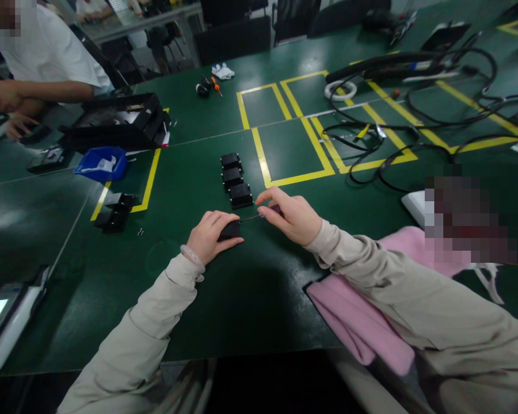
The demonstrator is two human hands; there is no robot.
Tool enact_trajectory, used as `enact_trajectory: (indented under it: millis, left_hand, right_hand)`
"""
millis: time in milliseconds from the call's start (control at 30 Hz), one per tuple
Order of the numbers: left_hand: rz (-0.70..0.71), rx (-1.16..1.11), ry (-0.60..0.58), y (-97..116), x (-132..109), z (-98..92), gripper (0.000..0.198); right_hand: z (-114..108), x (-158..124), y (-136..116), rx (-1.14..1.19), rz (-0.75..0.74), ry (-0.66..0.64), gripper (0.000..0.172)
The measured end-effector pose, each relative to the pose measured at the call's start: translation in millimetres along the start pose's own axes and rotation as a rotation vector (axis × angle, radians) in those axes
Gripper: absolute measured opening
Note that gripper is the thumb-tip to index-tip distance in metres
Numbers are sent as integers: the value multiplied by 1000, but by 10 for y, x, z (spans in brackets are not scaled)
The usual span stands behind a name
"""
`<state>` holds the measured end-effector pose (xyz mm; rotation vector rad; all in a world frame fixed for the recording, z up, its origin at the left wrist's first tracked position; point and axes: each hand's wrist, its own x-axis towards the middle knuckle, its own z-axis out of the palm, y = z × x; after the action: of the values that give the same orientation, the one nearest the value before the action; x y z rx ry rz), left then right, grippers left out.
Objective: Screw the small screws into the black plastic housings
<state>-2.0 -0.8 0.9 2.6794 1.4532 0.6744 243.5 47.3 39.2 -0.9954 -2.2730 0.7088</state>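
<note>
My left hand (211, 236) is closed around a small black box (230, 231) resting on the green table (224, 299). In my right hand (289, 217) is a screwdriver (276, 210) with a dark handle, held between thumb and fingers. Its thin shaft points left, and the tip meets the right side of the black box or is very close to it. Just beyond my hands, several similar black boxes (232, 176) stand in a row. To the left lie more black boxes (114, 213), with a few tiny screws (140, 232) beside them.
A blue bin (101, 164) and stacked black trays (116, 121) stand at the left, near a person in a white shirt (60, 52). Black cables (384, 138) sprawl over yellow tape at the right. Pink cloth (362, 322) lies under my right forearm. An orange screwdriver (216, 86) lies farther back.
</note>
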Motion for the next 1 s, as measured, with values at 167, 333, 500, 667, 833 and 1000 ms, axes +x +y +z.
enact_trajectory:
  millis: [167,333,500,667,833,1000]
  left_hand:
    - [0,4,-5,-5,-1,4,42]
    - [-15,2,-18,-3,0,1,42]
    - [-13,5,-8,7,-5,-1,41]
    - [-2,6,0,7,-18,5,42]
    - [-29,6,-16,9,-32,11,42]
    - [-53,-12,-34,33,-40,14,42]
  right_hand:
    - [15,-8,-7,10,-33,36,27]
    - [21,-10,3,19,-39,43,30]
    - [20,-12,15,24,-38,37,30]
    - [21,-12,15,41,-48,25,27]
    - [54,-27,13,48,-66,72,29]
    - [64,-31,19,71,-46,104,28]
